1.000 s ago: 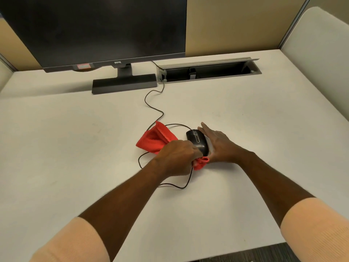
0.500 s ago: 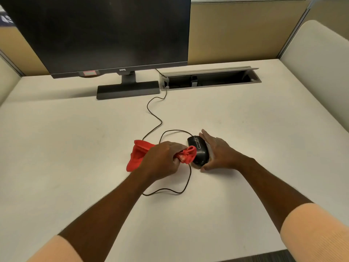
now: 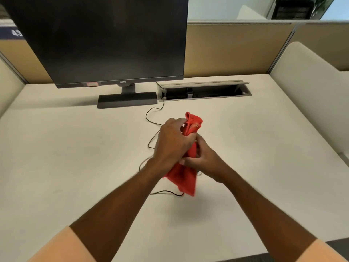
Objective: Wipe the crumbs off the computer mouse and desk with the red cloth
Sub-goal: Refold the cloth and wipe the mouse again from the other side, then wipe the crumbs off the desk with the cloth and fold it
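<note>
Both hands have lifted from the table since half a second ago, when the left rubbed the red cloth against the mouse and the right lay flat beside it; now they meet above the table. Red cloth [image 3: 186, 176] is bunched between them, one end poking up past the left hand [image 3: 172, 143] and the longer end hanging below. Left fingers [image 3: 188, 140] are curled tight around the cloth's upper part; the right hand [image 3: 203, 158] closes in from the other side, its fingers pressed into the fabric. Whether the computer mouse is inside that bundle cannot be told; it is hidden. Its black cable [image 3: 151, 118] loops across the white table [image 3: 66, 148] under the hands and runs back toward the open cable tray [image 3: 204, 90]. A dark monitor [image 3: 102, 38] stands at the far left on a flat base. Wide bare surface lies to both sides, bounded by beige partitions, with the near edge just under the forearms.
</note>
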